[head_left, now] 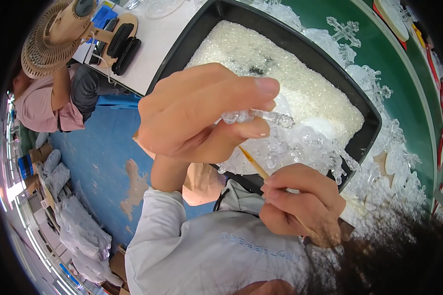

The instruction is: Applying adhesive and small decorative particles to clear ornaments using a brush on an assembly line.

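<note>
My left hand (197, 113) is raised over the near part of a black tray (374, 120). Pinched between its thumb and fingers is a clear plastic ornament (278, 119), with much of it hidden by the fingers. Lower and to the right, my right hand (302, 199) is closed round a thin yellow-brown stick (254, 162). The stick's far end points up toward the left hand; whether it is a brush I cannot tell. Sparkling white granules (280, 59) fill the tray's far part, and clear plastic ornaments (300, 150) lie heaped at its near end.
More clear cross-shaped ornaments (343, 32) lie piled on the green surface (403, 73) around the tray's right side. A beige fan (54, 39) stands by the white table (157, 29) at far left. A person in pink (49, 101) sits there. Plastic bags (81, 231) line the blue floor (103, 172).
</note>
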A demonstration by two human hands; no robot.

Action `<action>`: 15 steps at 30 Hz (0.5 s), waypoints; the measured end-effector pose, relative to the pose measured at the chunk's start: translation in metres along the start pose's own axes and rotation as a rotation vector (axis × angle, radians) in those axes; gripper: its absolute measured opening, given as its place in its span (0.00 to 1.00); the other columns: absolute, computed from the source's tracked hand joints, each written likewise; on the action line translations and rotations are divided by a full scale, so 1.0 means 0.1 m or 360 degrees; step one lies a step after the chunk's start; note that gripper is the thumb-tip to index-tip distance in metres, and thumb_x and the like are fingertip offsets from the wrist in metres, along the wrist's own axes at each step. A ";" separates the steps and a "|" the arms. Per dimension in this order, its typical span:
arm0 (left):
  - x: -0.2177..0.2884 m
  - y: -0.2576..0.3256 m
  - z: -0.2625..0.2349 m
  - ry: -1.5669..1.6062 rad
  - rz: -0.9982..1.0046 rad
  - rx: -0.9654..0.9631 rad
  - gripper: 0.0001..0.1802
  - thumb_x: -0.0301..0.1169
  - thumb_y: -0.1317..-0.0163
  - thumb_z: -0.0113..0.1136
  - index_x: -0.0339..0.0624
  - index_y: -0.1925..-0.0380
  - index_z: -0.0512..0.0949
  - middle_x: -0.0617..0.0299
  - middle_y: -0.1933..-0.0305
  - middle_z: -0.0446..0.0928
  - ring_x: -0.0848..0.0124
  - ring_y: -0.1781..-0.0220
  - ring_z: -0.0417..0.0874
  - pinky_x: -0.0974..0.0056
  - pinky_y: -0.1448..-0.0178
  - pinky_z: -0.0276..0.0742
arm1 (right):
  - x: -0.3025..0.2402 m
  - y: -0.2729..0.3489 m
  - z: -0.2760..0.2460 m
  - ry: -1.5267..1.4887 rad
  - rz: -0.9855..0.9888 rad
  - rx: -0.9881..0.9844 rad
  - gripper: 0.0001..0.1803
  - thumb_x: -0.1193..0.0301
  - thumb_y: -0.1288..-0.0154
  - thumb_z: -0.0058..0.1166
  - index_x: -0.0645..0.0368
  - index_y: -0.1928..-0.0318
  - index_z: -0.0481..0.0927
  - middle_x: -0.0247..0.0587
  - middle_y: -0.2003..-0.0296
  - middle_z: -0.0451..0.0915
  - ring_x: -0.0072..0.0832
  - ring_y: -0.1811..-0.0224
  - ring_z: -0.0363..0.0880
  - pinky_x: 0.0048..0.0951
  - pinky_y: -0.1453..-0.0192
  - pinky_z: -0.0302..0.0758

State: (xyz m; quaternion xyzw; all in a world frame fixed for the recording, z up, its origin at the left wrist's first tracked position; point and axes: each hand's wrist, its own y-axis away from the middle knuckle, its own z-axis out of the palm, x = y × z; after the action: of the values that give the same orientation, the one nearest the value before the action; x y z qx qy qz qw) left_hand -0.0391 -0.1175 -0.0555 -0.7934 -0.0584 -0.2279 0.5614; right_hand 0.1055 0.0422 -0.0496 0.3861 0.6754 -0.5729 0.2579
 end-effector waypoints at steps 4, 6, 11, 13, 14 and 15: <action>0.01 0.01 -0.03 0.0003 -0.0018 -0.0039 0.19 0.29 0.36 0.63 0.22 0.53 0.75 0.42 0.74 0.82 0.64 0.77 0.82 0.66 0.75 0.78 | -0.01 -0.01 -0.07 -0.0103 0.0065 -0.0152 0.17 0.86 0.56 0.64 0.67 0.62 0.77 0.51 0.64 0.79 0.36 0.73 0.82 0.29 0.70 0.80; 0.00 0.00 -0.01 0.0049 0.0031 -0.0027 0.18 0.29 0.36 0.63 0.22 0.54 0.75 0.41 0.74 0.82 0.63 0.77 0.82 0.66 0.75 0.78 | -0.02 -0.01 -0.08 -0.0138 0.0096 -0.0154 0.17 0.82 0.51 0.68 0.66 0.60 0.77 0.50 0.61 0.79 0.40 0.70 0.82 0.31 0.69 0.80; 0.00 0.00 -0.03 0.0063 0.0034 -0.0065 0.18 0.28 0.36 0.63 0.22 0.54 0.75 0.41 0.74 0.82 0.63 0.77 0.81 0.65 0.76 0.78 | -0.03 0.02 -0.11 -0.0089 0.0166 -0.0179 0.18 0.83 0.52 0.69 0.64 0.59 0.78 0.49 0.60 0.79 0.39 0.69 0.83 0.29 0.68 0.80; 0.00 -0.01 -0.02 0.0064 0.0037 -0.0070 0.18 0.28 0.36 0.63 0.22 0.54 0.74 0.42 0.74 0.82 0.63 0.78 0.81 0.65 0.76 0.77 | -0.03 0.00 -0.09 -0.0066 0.0172 -0.0175 0.18 0.83 0.52 0.69 0.64 0.59 0.78 0.49 0.60 0.79 0.38 0.69 0.83 0.28 0.68 0.80; 0.00 0.00 -0.02 0.0061 0.0046 -0.0060 0.18 0.28 0.36 0.62 0.22 0.54 0.75 0.42 0.74 0.82 0.63 0.78 0.81 0.65 0.76 0.77 | -0.03 0.00 -0.07 -0.0049 0.0181 -0.0171 0.18 0.83 0.52 0.69 0.64 0.59 0.78 0.49 0.60 0.79 0.37 0.69 0.83 0.28 0.68 0.80; -0.01 0.00 -0.02 0.0059 0.0056 -0.0049 0.17 0.28 0.36 0.62 0.22 0.54 0.75 0.42 0.75 0.82 0.63 0.78 0.81 0.65 0.76 0.77 | -0.04 0.01 -0.08 -0.0048 0.0181 -0.0169 0.18 0.83 0.52 0.69 0.64 0.59 0.78 0.49 0.60 0.79 0.37 0.69 0.83 0.28 0.68 0.80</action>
State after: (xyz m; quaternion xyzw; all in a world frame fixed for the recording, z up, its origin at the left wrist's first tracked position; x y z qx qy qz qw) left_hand -0.0401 -0.1195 -0.0554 -0.7986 -0.0305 -0.2334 0.5540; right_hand 0.1089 0.0492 -0.0453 0.4010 0.6778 -0.5265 0.3204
